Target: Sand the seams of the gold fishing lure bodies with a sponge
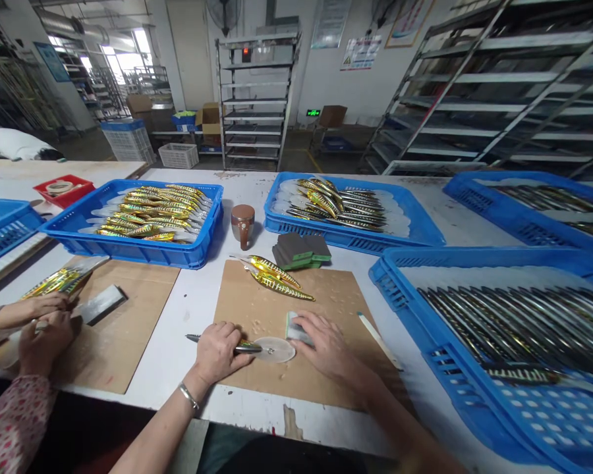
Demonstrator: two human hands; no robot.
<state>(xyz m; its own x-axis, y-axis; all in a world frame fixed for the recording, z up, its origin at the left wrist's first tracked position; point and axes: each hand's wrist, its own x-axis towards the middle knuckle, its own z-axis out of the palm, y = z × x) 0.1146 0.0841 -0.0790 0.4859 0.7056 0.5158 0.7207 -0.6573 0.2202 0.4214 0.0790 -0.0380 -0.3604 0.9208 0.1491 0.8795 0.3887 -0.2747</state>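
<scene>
On the brown board (296, 368), the left hand (220, 352) was closed around a gold-striped fishing lure (250, 347) with a clear plastic lip, while the right hand (326, 342) pressed a grey sanding block (292, 327) beside that lip. Two gold lures (277, 280) lay further up the board — likely finished — with trayfuls left.

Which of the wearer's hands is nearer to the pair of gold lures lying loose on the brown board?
Right. The right hand, pressing a sanding block, sits just below the gold lures' near end. The left hand, gripping a lure by its clear lip, lies farther down-left.
</scene>
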